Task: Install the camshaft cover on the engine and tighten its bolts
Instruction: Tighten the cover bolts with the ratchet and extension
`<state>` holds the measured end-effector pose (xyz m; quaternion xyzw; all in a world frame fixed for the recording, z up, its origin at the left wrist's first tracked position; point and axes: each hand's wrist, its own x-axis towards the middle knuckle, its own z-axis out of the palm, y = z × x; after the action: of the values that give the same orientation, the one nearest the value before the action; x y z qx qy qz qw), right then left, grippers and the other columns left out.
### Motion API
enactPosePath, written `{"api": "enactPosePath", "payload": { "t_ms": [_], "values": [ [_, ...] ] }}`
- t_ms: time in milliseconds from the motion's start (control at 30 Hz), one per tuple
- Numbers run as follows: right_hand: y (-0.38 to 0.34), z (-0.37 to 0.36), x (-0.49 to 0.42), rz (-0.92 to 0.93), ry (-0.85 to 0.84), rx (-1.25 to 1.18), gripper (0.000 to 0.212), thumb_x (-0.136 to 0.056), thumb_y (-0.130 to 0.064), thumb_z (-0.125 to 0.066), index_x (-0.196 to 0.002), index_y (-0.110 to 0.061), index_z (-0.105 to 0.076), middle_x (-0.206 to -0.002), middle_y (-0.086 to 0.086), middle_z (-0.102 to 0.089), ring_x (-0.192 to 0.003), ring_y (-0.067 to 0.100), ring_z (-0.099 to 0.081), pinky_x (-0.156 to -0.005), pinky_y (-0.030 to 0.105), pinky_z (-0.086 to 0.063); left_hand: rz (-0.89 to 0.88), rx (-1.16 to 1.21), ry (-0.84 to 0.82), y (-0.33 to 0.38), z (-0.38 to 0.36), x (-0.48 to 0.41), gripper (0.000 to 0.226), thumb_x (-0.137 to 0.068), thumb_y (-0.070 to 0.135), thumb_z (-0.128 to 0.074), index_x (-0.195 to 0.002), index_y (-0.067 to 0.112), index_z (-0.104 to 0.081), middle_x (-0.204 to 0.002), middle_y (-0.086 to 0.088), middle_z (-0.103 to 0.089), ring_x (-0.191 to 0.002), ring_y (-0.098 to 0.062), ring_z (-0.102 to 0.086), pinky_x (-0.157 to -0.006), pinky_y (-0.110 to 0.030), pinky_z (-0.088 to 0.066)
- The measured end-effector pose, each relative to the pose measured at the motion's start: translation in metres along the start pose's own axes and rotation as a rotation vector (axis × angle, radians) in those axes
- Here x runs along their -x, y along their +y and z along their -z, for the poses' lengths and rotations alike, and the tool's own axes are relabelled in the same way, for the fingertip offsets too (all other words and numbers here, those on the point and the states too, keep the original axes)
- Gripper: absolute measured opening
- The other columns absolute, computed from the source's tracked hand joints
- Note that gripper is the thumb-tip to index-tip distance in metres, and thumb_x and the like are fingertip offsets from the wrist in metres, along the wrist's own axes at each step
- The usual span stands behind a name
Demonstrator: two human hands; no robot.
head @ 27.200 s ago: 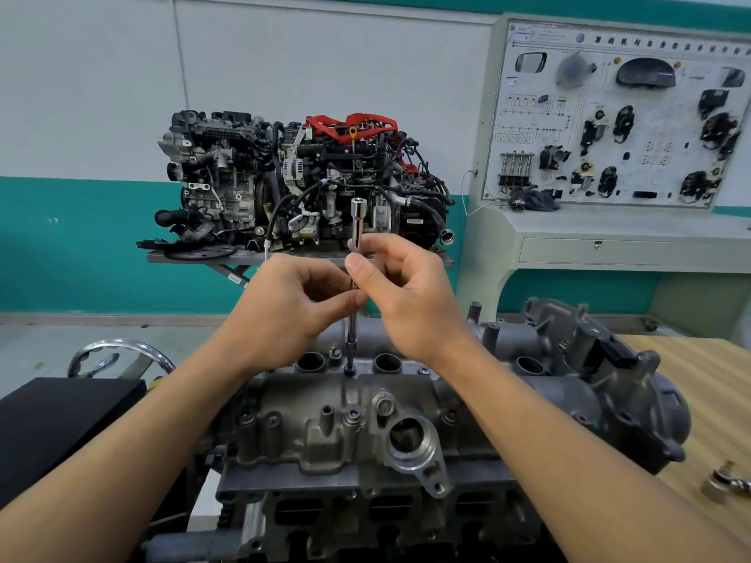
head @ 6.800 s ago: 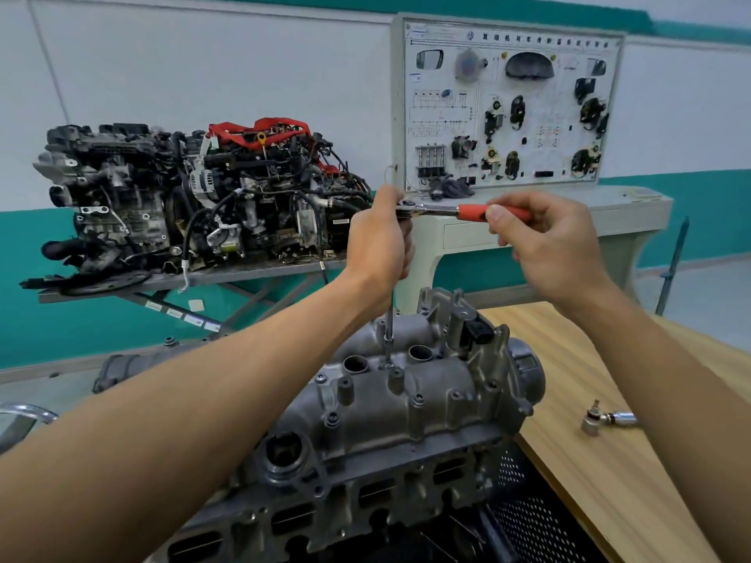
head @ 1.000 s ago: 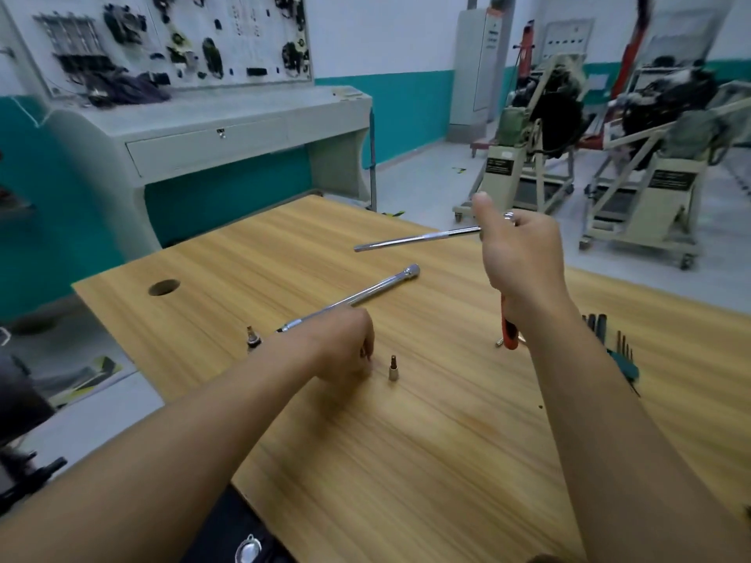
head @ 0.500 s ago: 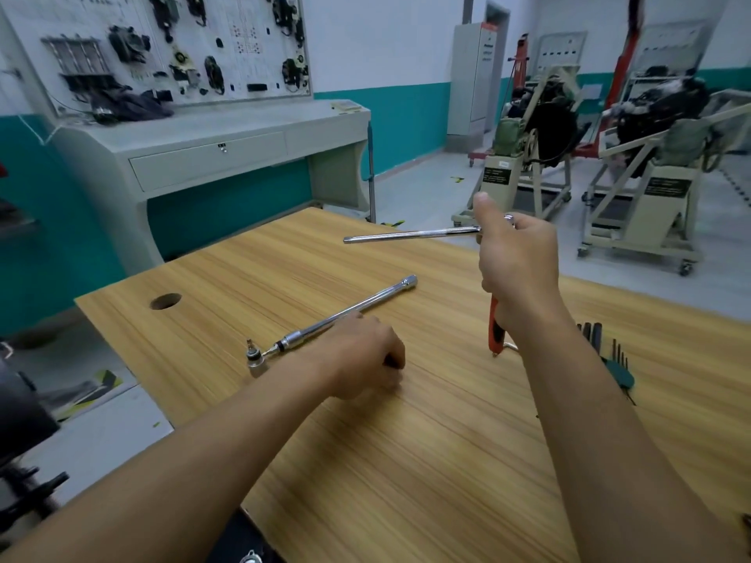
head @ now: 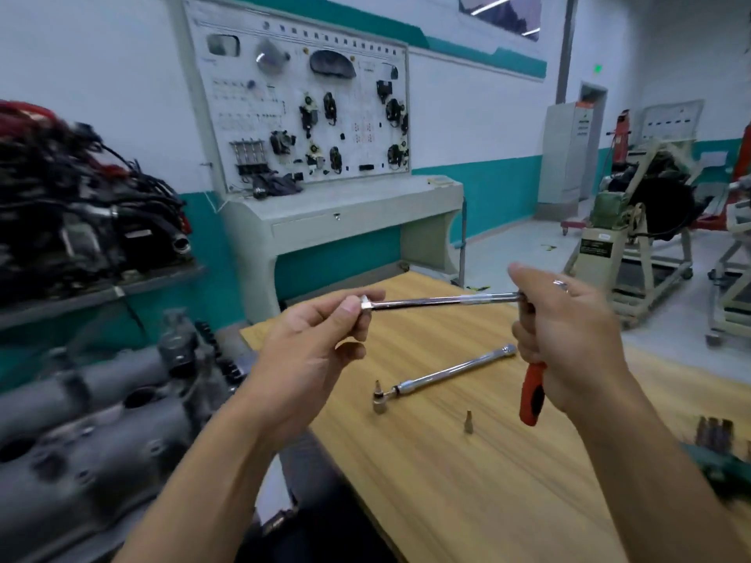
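My right hand (head: pixel 569 343) grips a ratchet with a red handle (head: pixel 532 394), its handle hanging down. A long chrome extension bar (head: pixel 439 301) runs leftward from the ratchet head. My left hand (head: pixel 313 343) pinches the bar's far tip, where a small socket or bit (head: pixel 364 306) sits. Both hands are held above the wooden table (head: pixel 467 481). The grey camshaft cover on the engine (head: pixel 89 424) lies blurred at lower left.
On the table lie a long chrome wrench (head: pixel 447 373), a small bit (head: pixel 468 422) standing upright, and a green bit set (head: pixel 719 444) at the right edge. A second engine on a stand (head: pixel 81 213) sits at left, a training panel console (head: pixel 325 156) behind.
My left hand has lifted off the table and now pinches the extension bar's tip. The view has swung left, bringing the engine back into sight.
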<state>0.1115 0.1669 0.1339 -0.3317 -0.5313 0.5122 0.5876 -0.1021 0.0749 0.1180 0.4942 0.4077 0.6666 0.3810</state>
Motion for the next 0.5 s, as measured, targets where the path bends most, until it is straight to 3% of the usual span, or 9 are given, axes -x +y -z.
{"api": "enactPosePath", "payload": {
  "t_ms": [300, 400, 500],
  "values": [
    [-0.045, -0.088, 0.044, 0.039, -0.24, -0.201, 0.041, -0.092, -0.027, -0.062, -0.055, -0.025, -0.044, -0.049, -0.006, -0.029, -0.039, 0.009, -0.022, -0.038, 0.021, -0.018, -0.192, -0.335, 0.094, 0.115, 0.057, 0.085, 0.024, -0.092, 0.027, -0.058, -0.102, 0.021, -0.079, -0.075, 0.002, -0.06, -0.067, -0.012, -0.052, -0.064, -0.025, -0.044],
    [-0.063, -0.113, 0.055, 0.133, -0.307, -0.148, 0.042, -0.088, -0.024, -0.062, -0.049, -0.024, -0.045, -0.047, -0.008, -0.031, -0.038, 0.007, -0.024, -0.037, 0.02, -0.019, -0.232, -0.434, 0.116, 0.148, 0.072, 0.11, 0.02, -0.092, 0.027, -0.062, -0.098, 0.022, -0.081, -0.072, 0.003, -0.063, -0.067, -0.009, -0.054, -0.063, -0.018, -0.048],
    [-0.084, -0.139, 0.065, 0.287, -0.391, -0.064, 0.039, -0.082, -0.022, -0.06, -0.048, -0.018, -0.041, -0.048, -0.006, -0.029, -0.042, 0.012, -0.022, -0.041, 0.029, -0.015, -0.193, -0.57, 0.112, 0.176, 0.092, 0.133, 0.026, -0.085, 0.031, -0.064, -0.099, 0.015, -0.079, -0.07, 0.002, -0.065, -0.065, -0.008, -0.055, -0.062, -0.016, -0.049]
  ]
}}
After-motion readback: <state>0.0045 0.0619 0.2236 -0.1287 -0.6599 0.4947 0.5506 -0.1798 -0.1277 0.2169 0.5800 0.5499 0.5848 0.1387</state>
